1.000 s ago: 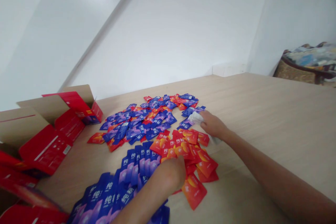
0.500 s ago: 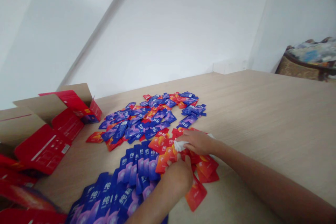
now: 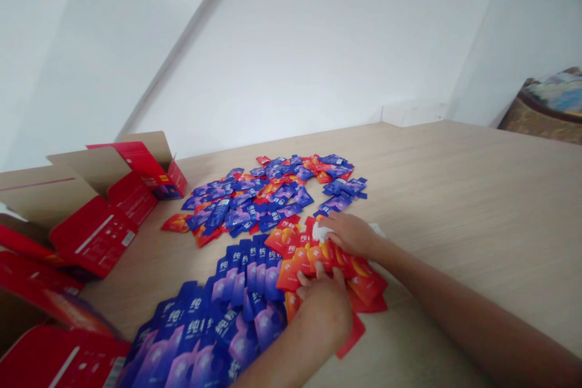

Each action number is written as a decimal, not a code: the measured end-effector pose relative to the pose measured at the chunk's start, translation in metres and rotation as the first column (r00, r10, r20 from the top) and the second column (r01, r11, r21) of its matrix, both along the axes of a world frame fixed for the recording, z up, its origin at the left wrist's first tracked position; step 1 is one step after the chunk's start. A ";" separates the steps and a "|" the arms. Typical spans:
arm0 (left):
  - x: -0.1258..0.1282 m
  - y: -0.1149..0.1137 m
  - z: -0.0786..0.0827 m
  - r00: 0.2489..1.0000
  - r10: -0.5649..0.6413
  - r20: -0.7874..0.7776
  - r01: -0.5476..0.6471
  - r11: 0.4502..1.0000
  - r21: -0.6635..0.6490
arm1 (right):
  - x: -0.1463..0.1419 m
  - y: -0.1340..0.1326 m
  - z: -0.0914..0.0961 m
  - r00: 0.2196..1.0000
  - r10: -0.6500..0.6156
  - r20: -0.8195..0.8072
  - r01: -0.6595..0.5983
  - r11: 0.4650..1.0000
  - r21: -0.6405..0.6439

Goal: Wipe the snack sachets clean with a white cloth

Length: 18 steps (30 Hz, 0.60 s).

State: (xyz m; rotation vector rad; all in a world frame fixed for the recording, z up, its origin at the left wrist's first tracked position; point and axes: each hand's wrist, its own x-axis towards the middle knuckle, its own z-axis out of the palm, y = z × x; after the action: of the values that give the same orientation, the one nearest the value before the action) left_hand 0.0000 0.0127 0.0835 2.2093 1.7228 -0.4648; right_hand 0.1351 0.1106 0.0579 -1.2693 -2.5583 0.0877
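My left hand lies on a fanned row of orange-red sachets, fingers spread over their lower parts. My right hand is just beyond it, at the upper edge of the same sachets. A crumpled white cloth or tissue is under its fingers, and a bit of white also shows behind the hand. Overlapping rows of blue-purple sachets lie left of my left hand. The orange sachets beneath both hands are partly hidden.
Beyond my hands is a loose pile of mixed blue and orange sachets. Several open red cardboard boxes line the left side of the wooden table. A white wall rises behind, with a patterned chair at far right.
My left hand's fingers have spread out over the orange sachets, slightly apart from the right hand and white cloth. The orange row looks more evenly fanned. The view has shifted slightly.
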 end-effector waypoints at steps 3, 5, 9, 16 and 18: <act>0.002 -0.002 -0.003 0.999 0.033 -0.006 -0.033 0.999 0.034 | 0.003 0.000 0.005 0.999 -0.029 -0.025 0.030 0.999 0.045; 0.004 -0.002 -0.007 0.998 0.056 -0.009 -0.056 0.997 0.051 | 0.002 -0.005 0.009 0.998 0.032 -0.045 -0.030 0.998 0.048; 0.012 0.002 -0.020 0.991 0.132 -0.035 -0.130 0.990 0.062 | -0.005 -0.011 0.007 0.990 0.142 -0.012 -0.142 0.990 -0.012; 0.017 0.004 -0.031 0.983 0.175 -0.047 -0.172 0.983 0.066 | 0.004 0.006 -0.007 0.997 -0.044 -0.057 0.046 0.999 0.027; 0.017 0.004 -0.031 0.982 0.182 -0.047 -0.178 0.982 0.069 | 0.007 0.005 -0.004 0.996 -0.017 -0.084 0.020 0.999 0.030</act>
State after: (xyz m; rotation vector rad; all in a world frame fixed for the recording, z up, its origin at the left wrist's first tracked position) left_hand 0.0174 0.0164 0.0525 2.0754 1.9704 -0.4323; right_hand 0.1416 0.1152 0.0540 -1.2506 -2.4670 0.0952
